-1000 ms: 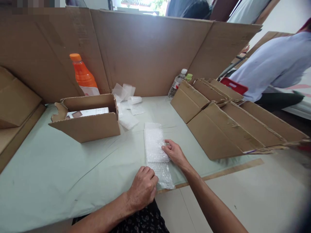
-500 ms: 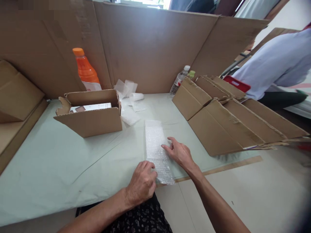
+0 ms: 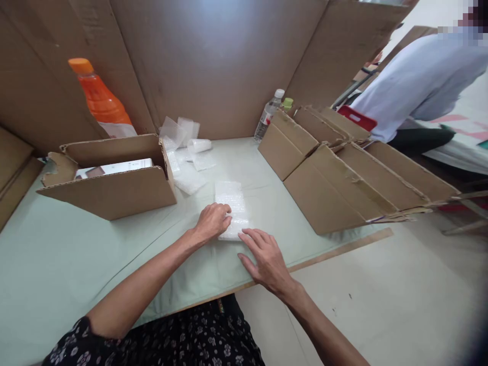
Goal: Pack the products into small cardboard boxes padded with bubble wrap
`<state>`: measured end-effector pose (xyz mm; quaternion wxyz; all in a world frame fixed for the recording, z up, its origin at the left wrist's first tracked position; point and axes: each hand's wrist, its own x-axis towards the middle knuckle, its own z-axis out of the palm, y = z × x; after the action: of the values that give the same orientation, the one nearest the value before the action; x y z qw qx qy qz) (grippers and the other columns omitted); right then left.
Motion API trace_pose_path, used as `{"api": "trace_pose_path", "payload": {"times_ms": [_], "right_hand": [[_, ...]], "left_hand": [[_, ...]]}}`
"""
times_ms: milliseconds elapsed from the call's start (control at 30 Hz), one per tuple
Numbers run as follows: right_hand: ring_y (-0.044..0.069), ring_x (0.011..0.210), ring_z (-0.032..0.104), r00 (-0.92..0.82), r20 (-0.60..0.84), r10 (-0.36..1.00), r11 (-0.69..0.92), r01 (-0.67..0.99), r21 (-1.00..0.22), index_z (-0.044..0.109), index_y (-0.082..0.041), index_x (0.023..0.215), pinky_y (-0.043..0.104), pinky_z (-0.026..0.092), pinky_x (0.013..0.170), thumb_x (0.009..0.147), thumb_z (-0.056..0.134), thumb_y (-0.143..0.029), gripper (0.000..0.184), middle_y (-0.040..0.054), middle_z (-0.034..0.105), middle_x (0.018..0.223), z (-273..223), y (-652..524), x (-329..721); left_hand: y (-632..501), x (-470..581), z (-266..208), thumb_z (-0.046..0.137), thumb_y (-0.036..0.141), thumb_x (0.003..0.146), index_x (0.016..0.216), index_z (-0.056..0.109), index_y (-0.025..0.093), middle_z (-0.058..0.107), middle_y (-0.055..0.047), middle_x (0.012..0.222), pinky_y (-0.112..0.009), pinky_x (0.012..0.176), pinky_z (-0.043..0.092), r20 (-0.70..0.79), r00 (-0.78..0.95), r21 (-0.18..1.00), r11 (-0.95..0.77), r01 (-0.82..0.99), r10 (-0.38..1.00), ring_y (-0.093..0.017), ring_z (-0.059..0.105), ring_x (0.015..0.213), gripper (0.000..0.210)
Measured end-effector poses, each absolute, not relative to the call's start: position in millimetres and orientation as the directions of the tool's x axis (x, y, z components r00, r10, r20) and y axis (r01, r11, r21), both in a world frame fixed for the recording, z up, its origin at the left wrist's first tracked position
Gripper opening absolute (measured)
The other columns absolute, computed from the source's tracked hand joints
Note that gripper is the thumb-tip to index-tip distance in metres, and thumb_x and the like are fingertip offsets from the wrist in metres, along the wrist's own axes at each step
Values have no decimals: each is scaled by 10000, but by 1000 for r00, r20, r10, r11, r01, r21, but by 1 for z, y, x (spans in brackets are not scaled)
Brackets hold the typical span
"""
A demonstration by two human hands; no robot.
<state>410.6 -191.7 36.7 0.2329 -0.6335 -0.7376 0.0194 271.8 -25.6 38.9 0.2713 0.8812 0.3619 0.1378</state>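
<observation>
A clear bubble wrap sheet (image 3: 231, 195) lies on the green-covered table, its near part folded over toward the far end. My left hand (image 3: 212, 222) is at its left side, fingers curled and closed on the folded edge of the wrap. Low at the right, my right hand (image 3: 265, 256) has its fingers stretched out and the thumb apart. Its fingertips are at the near right corner of the wrap; whether they press on it I cannot tell.
To the left stands an open cardboard box (image 3: 133, 195) with a white box (image 3: 125, 166) inside. Behind it are loose plastic pieces (image 3: 190, 178) and an orange bottle (image 3: 102, 104). Cardboard boxes (image 3: 335, 188) and a water bottle (image 3: 269, 116) stand right; a person (image 3: 415, 81) sits beyond.
The near end of the bubble wrap has been folded over, so the sheet is shorter. My left hand has moved forward with it. The right hand has come nearer and its fingers have straightened.
</observation>
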Motion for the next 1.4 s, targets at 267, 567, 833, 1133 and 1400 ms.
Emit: {"api": "trace_pose_path", "payload": {"times_ms": [267, 567, 833, 1133, 1400], "right_hand": [[266, 1047, 614, -203, 295, 933, 254, 957, -142, 672, -179, 1121, 409, 444, 855, 923, 452, -53, 322, 126, 701, 1162, 15, -164, 412], [217, 973, 665, -245, 138, 960, 281, 840, -463, 623, -233, 1192, 372, 520, 850, 1002, 462, -248, 249, 67, 722, 1077, 44, -200, 388], [300, 1195, 577, -240, 293, 925, 304, 932, -195, 639, -207, 1203, 455, 466, 924, 941, 501, -133, 305, 133, 658, 1279, 34, -211, 370], [208, 980, 650, -214, 141, 967, 256, 804, -537, 626, -241, 1217, 375, 512, 862, 994, 476, -207, 272, 63, 729, 1074, 35, -206, 374], [294, 1127, 587, -259, 278, 925, 325, 919, -222, 638, -212, 1223, 456, 473, 907, 940, 542, -183, 301, 135, 658, 1246, 30, -193, 366]], "left_hand": [[-72, 217, 35, 556, 159, 861, 1288, 551, 178, 633, -118, 1263, -434, 1021, 456, 306, 677, 585, -693, 421, 670, -262, 558, 1181, 427], [-132, 175, 17, 502, 153, 879, 1192, 631, 172, 729, -63, 913, -358, 780, 542, 146, 579, 736, -479, 478, 802, -207, 656, 822, 339], [-113, 189, 22, 540, 161, 861, 1180, 630, 185, 720, -58, 863, -393, 798, 523, 41, 574, 571, -491, 658, 818, -239, 661, 820, 332], [-144, 156, 27, 478, 103, 905, 1221, 584, 184, 701, -87, 1061, -414, 846, 495, 254, 678, 630, -650, 425, 690, -240, 602, 965, 343], [-111, 173, 13, 501, 190, 913, 1188, 613, 178, 680, -107, 1052, -463, 905, 493, 208, 504, 676, -496, 545, 838, -268, 597, 997, 297]]}}
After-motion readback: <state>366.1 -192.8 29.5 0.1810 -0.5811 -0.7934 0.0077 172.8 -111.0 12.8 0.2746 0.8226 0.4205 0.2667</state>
